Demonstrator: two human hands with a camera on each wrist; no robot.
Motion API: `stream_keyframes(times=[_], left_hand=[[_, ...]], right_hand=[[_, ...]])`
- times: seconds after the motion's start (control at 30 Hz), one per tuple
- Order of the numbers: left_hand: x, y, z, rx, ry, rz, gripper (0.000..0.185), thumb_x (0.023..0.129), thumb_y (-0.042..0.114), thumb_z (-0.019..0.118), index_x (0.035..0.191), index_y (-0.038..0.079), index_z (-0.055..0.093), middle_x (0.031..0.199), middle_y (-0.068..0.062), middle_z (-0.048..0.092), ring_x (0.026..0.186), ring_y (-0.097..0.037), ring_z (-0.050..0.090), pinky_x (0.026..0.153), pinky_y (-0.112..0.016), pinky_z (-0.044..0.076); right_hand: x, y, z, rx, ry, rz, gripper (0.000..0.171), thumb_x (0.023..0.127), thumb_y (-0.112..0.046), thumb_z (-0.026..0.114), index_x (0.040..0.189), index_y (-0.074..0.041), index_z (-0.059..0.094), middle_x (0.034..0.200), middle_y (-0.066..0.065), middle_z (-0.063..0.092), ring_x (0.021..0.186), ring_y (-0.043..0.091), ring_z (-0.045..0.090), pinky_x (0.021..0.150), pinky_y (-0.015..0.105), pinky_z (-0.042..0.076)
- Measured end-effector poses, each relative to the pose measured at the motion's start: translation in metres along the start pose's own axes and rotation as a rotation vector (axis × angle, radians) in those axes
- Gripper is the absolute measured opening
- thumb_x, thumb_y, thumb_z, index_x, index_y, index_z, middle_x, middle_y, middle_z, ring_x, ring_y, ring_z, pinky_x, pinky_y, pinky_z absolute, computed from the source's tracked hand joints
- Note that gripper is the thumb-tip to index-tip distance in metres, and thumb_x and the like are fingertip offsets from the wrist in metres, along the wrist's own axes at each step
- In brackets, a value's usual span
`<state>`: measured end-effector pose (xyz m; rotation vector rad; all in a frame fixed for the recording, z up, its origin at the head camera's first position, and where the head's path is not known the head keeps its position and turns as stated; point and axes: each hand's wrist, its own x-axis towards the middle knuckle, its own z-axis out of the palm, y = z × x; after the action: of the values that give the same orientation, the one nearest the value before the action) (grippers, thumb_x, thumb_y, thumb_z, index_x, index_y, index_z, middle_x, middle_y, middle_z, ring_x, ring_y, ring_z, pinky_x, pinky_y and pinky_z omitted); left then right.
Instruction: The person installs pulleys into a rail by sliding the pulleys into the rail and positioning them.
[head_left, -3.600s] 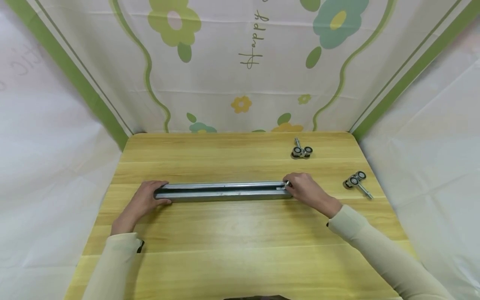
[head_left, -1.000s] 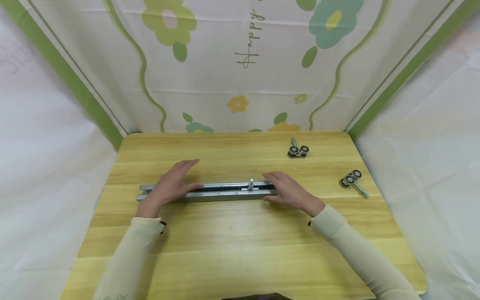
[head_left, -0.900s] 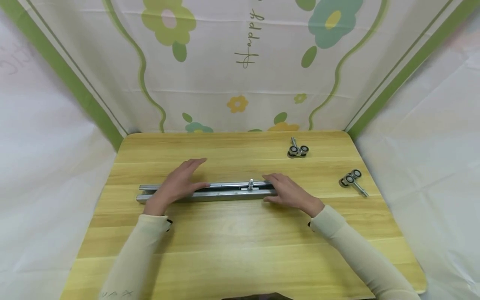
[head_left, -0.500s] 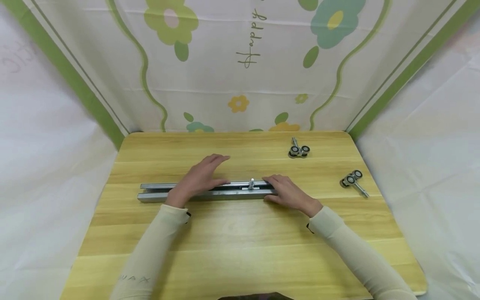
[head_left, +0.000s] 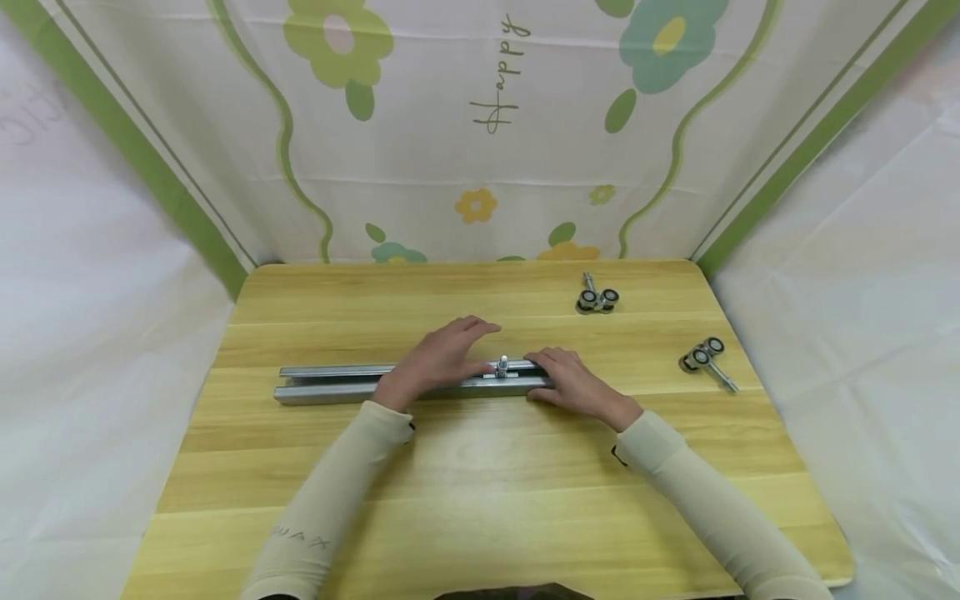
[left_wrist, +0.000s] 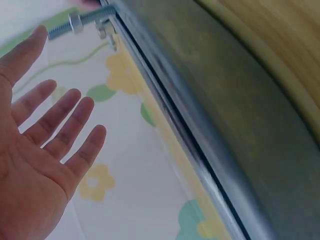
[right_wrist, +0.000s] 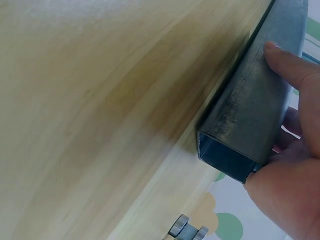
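My right hand (head_left: 577, 386) grips the right end of the metal rail (head_left: 330, 383), mid-frame on the worktop (head_left: 480, 500). My left hand (head_left: 438, 362) hovers with fingers (left_wrist: 60, 125) spread wide beside the bolt (head_left: 502, 365).

Readable text: one word on the backdrop, faint letters on a sleeve

The flowered backdrop (head_left: 480, 167) behind the desk bears the handwritten word "Happy" (head_left: 501, 75), turned on its side. The left sleeve (head_left: 300, 542) carries small dark letters, perhaps "WAX", too blurred to read surely.
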<state>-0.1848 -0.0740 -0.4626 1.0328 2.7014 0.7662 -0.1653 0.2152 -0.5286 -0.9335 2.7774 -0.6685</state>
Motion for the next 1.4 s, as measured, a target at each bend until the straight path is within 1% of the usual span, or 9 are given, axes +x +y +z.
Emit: stream_keyframes(times=[0.13, 0.3, 0.4, 0.57, 0.67, 0.77, 0.9, 1.23, 1.4], left_hand=[[0.008, 0.008, 0.009, 0.008, -0.016, 0.025, 0.062, 0.098, 0.035, 0.079, 0.151, 0.013, 0.057, 0.146, -0.008, 0.061, 0.131, -0.025, 0.061, 0.106, -0.043, 0.054], [0.018, 0.014, 0.023, 0.069, -0.036, 0.054, 0.052, 0.098, 0.035, 0.079, 0.143, 0.013, 0.063, 0.140, -0.005, 0.064, 0.122, -0.021, 0.065, 0.099, -0.037, 0.058], [0.022, 0.017, 0.029, 0.087, -0.045, 0.072, 0.046, 0.098, 0.032, 0.079, 0.137, 0.012, 0.067, 0.137, -0.005, 0.066, 0.118, -0.020, 0.066, 0.096, -0.037, 0.058], [0.027, 0.022, 0.036, 0.104, -0.071, 0.073, 0.033, 0.099, 0.025, 0.078, 0.129, 0.013, 0.073, 0.131, -0.003, 0.070, 0.115, -0.020, 0.067, 0.093, -0.037, 0.059], [0.028, 0.024, 0.037, 0.130, -0.075, 0.071, 0.024, 0.099, 0.019, 0.078, 0.122, 0.013, 0.076, 0.123, -0.002, 0.073, 0.110, -0.018, 0.069, 0.092, -0.036, 0.059], [0.029, 0.024, 0.037, 0.148, -0.063, 0.076, 0.014, 0.098, 0.015, 0.079, 0.112, 0.013, 0.079, 0.114, -0.001, 0.075, 0.102, -0.016, 0.070, 0.088, -0.034, 0.059], [0.029, 0.024, 0.037, 0.155, -0.046, 0.077, 0.005, 0.097, 0.013, 0.079, 0.103, 0.012, 0.079, 0.106, 0.000, 0.076, 0.095, -0.015, 0.070, 0.084, -0.032, 0.059], [0.025, 0.020, 0.033, 0.167, -0.035, 0.064, 0.003, 0.096, 0.012, 0.080, 0.098, 0.010, 0.080, 0.097, 0.000, 0.078, 0.088, -0.015, 0.071, 0.080, -0.032, 0.059], [0.020, 0.016, 0.031, 0.138, -0.024, 0.036, 0.004, 0.095, 0.010, 0.081, 0.098, 0.012, 0.081, 0.096, -0.001, 0.079, 0.087, -0.015, 0.070, 0.080, -0.033, 0.059]], right_hand=[[0.001, 0.000, 0.000, 0.004, -0.003, 0.009, 0.065, 0.094, -0.031, 0.084, 0.144, 0.000, 0.058, 0.132, 0.016, 0.067, 0.117, 0.029, 0.062, 0.103, 0.053, 0.046], [0.001, 0.000, 0.001, -0.005, 0.000, 0.015, 0.066, 0.094, -0.033, 0.083, 0.145, 0.001, 0.057, 0.132, 0.015, 0.067, 0.116, 0.027, 0.062, 0.101, 0.052, 0.046], [0.001, 0.000, 0.002, 0.000, 0.008, 0.017, 0.064, 0.095, -0.032, 0.083, 0.145, 0.000, 0.058, 0.131, 0.015, 0.067, 0.117, 0.028, 0.062, 0.102, 0.052, 0.046], [0.001, 0.000, 0.003, 0.012, 0.016, 0.017, 0.061, 0.094, -0.031, 0.083, 0.143, -0.002, 0.061, 0.131, 0.014, 0.067, 0.118, 0.028, 0.062, 0.101, 0.052, 0.045], [0.001, -0.001, 0.003, 0.015, 0.015, 0.019, 0.060, 0.094, -0.031, 0.083, 0.142, -0.003, 0.061, 0.131, 0.013, 0.067, 0.118, 0.027, 0.062, 0.100, 0.051, 0.045], [0.001, -0.001, 0.003, 0.015, 0.013, 0.022, 0.060, 0.094, -0.031, 0.083, 0.142, -0.002, 0.061, 0.131, 0.013, 0.068, 0.118, 0.027, 0.062, 0.100, 0.051, 0.045], [0.001, -0.002, 0.003, 0.013, 0.009, 0.026, 0.060, 0.093, -0.031, 0.084, 0.141, -0.002, 0.061, 0.130, 0.013, 0.068, 0.117, 0.027, 0.062, 0.100, 0.051, 0.045], [0.001, -0.003, 0.001, 0.019, -0.006, 0.046, 0.062, 0.094, -0.031, 0.083, 0.144, -0.001, 0.059, 0.133, 0.014, 0.067, 0.119, 0.028, 0.061, 0.102, 0.052, 0.045], [0.001, -0.003, 0.001, 0.020, -0.007, 0.052, 0.063, 0.094, -0.030, 0.083, 0.144, -0.001, 0.059, 0.133, 0.015, 0.066, 0.120, 0.029, 0.061, 0.103, 0.053, 0.045]])
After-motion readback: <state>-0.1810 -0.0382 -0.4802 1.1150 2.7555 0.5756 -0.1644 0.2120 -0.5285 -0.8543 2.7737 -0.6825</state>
